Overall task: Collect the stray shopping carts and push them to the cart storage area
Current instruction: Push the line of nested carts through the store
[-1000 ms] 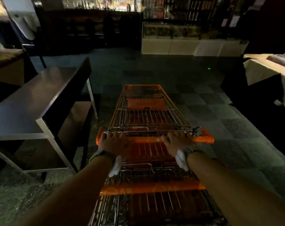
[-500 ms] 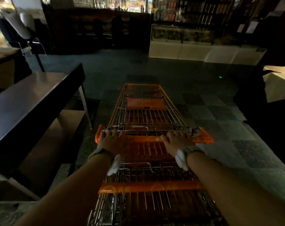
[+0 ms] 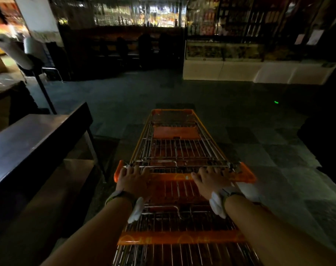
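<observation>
my left hand (image 3: 133, 179) grasps orange plastic cart handle (image 3: 171, 177) | my right hand (image 3: 211, 180) grasps it too | nested wire carts (image 3: 174, 148) beside dark bench (image 3: 29, 143)

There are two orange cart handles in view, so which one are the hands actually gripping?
The farther orange handle: the left hand and right hand both curl over it. The nearer orange handle lies bare between the forearms, untouched.

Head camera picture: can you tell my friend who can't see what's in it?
Two bare hands, left hand and right hand, grip the orange handle of nested wire shopping carts on a dim tiled floor. A dark table stands to the left.
</observation>
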Action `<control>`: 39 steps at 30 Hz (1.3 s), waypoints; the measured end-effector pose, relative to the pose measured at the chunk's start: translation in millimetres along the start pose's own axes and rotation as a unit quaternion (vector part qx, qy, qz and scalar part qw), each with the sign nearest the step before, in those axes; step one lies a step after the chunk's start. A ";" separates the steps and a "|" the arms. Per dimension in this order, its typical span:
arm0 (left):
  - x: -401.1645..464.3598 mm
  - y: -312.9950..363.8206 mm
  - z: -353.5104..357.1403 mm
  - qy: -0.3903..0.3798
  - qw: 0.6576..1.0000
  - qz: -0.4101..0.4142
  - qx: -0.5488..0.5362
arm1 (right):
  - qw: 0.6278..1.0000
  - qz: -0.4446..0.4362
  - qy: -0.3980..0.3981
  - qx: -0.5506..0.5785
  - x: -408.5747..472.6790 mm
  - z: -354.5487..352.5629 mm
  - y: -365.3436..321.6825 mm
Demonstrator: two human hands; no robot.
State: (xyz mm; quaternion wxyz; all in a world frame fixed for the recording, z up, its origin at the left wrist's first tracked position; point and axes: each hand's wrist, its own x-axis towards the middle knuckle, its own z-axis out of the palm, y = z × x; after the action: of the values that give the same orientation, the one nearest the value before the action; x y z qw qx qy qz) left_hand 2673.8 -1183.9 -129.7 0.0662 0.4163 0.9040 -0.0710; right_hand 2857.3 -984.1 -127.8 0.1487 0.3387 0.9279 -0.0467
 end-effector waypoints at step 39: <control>927.3 -117.6 -155.1 0.007 0.998 -0.056 -0.027 | 0.999 -0.044 0.007 0.000 920.5 -309.4 41.2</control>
State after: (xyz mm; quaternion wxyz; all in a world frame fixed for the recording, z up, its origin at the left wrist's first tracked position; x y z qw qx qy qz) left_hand 1976.9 -541.9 -134.6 0.0672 0.3636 0.9279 -0.0472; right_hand 2139.6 -328.8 -115.9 0.1398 0.2978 0.9430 -0.0511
